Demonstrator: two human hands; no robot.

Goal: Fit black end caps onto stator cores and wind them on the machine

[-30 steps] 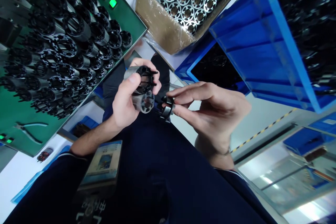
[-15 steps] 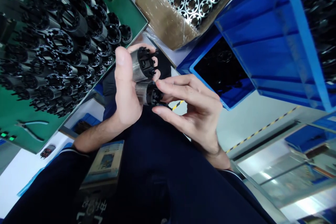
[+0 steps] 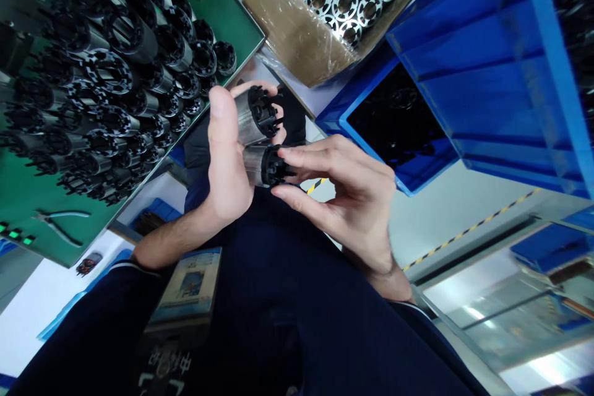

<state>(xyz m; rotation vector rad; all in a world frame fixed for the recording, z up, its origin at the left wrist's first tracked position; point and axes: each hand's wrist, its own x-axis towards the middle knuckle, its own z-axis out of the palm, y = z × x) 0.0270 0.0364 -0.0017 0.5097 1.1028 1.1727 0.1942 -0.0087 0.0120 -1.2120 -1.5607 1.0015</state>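
Note:
My left hand [image 3: 226,154] is closed round two stator cores, grey laminated metal cylinders with black plastic end pieces. The upper stator core [image 3: 245,117] lies between thumb and fingers, its pronged end facing right. Just below it, against the base of the thumb, is the lower stator core [image 3: 254,164]. My right hand [image 3: 350,195] pinches the black plastic end piece [image 3: 273,166] of that lower core between thumb and fingertips. The end piece sits against the metal; whether it is fully seated I cannot tell.
Many stator cores [image 3: 132,37] stand on a green machine top [image 3: 28,189] at left, with pliers [image 3: 60,226] near its front edge. Bare metal cores fill a cardboard box [image 3: 297,43] ahead. Blue bins [image 3: 492,68] with black parts stand at right.
Both hands and the two cores stay almost in place relative to each other. The whole view has shifted slightly, with the surroundings a little farther right.

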